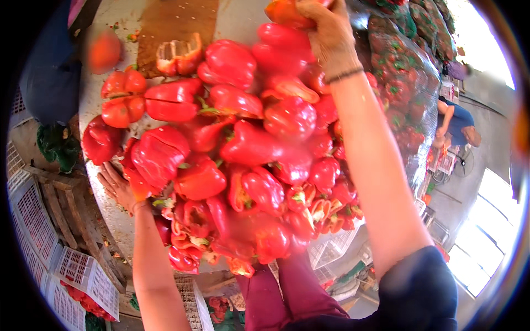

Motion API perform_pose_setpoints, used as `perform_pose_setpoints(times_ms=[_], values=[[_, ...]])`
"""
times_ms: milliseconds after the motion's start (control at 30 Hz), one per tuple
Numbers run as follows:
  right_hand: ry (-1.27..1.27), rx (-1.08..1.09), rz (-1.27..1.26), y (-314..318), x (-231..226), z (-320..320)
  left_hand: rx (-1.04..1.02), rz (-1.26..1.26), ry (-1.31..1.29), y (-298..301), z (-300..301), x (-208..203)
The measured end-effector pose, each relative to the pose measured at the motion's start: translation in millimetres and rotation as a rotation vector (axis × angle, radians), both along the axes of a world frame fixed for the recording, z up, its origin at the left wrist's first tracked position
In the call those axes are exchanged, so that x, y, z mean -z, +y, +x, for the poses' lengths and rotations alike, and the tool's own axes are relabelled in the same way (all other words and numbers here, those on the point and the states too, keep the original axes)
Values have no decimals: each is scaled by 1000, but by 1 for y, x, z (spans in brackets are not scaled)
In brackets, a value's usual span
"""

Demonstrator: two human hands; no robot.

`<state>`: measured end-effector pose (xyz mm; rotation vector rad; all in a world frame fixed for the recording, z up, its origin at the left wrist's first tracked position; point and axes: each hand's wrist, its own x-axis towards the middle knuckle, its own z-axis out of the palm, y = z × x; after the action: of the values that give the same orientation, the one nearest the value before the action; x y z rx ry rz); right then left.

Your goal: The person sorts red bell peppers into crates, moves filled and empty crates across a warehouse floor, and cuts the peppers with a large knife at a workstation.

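A large heap of red bell peppers (248, 143) covers the pale table (99, 215) before me, several of them split or cut open. My right hand (329, 41), at the far side of the heap, has its fingers closed round an orange-red bell pepper (287, 14). At the left edge of the table my left hand (117, 187) lies with fingers stretched out, against the side of the heap; its thumb is hidden by a pepper. Close by it sit a dark red pepper (101, 140) and a large wrinkled one (161, 154). A halved pepper (179, 54) lies on a brown board (174, 22).
Net sacks full of peppers (406, 88) stand right of the table. White plastic crates (91, 276) and a wooden pallet (61, 204) are at lower left. One person in dark clothing (49, 83) stands at far left; another (461, 124) works at far right.
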<state>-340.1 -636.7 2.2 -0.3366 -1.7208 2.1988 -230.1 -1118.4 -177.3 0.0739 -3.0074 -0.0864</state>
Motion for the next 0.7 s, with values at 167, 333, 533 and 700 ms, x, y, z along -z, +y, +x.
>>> perform_pose_setpoints(times_ms=[167,333,533,700], values=[[36,9,-519,-39,-49,133,5,21,-27,-5,-2,6],[-32,94,-630,-90,-42,268,238,-114,13,-42,-15,29],[-246,261,-631,-141,-62,382,-88,1163,-496,19,21,-140],[-238,327,-706,-177,-82,434,-133,1634,-1217,140,201,-281]])
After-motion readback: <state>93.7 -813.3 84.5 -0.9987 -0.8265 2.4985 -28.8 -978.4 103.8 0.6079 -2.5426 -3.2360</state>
